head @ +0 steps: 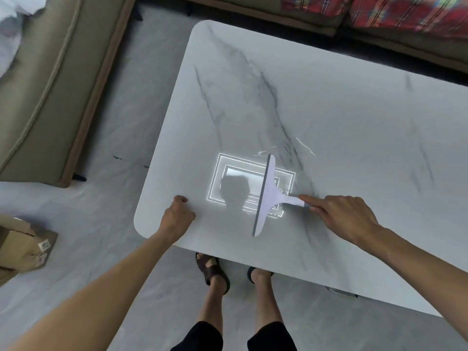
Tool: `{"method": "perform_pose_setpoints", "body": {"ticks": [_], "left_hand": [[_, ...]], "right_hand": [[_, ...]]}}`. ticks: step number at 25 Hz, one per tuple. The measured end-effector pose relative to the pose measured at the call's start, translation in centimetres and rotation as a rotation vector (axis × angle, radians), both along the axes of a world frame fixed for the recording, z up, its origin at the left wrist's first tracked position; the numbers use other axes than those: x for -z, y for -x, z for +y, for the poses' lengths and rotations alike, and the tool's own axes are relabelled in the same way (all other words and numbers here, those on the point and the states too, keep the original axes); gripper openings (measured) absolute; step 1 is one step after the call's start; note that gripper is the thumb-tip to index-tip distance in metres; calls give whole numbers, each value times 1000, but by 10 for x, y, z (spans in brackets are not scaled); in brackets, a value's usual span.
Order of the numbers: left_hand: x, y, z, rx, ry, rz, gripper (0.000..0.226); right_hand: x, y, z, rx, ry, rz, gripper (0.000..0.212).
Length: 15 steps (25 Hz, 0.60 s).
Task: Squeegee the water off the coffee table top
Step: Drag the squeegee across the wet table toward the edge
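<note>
Gripping squeegee: right hand, forefinger along handle.

Domestic living room. A low, marble-patterned coffee table stands on a pale stone-look floor, with a beige sofa at its left end and a second sofa along its far side (bearing red plaid cushions); a cardboard box sits nearby.

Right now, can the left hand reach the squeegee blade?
Probably yes: the left hand rests on the coffee table near the squeegee blade, nothing between them; the right hand holds the handle.
</note>
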State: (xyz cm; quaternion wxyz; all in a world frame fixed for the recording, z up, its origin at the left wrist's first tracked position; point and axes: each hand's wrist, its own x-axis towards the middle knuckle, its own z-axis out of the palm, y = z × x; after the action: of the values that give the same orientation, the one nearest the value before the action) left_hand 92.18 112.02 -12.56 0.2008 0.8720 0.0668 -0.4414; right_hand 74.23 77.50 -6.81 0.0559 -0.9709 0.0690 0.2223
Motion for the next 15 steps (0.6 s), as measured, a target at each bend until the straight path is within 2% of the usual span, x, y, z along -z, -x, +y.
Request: {"method": "perform_pose_setpoints", "body": {"ticks": [5,8,11,13,15], "left_hand": [[-5,5,-16,32,3,18,40],[-11,2,-6,-23,4,-102,31],[-17,-3,12,-71,-51,-209,15],[-20,-4,23,-124,-72,-217,10],[-20,-1,28,-156,-89,-221,16]], "right_hand": [[-25,15,-13,34,-31,-57,38],[-18,-15,31,-120,-146,-131,30],[5,-42,97,-227,-337,33,21],[17,-52,121,-332,-334,75,21],[22,-53,114,-380,-303,73,19]]}}
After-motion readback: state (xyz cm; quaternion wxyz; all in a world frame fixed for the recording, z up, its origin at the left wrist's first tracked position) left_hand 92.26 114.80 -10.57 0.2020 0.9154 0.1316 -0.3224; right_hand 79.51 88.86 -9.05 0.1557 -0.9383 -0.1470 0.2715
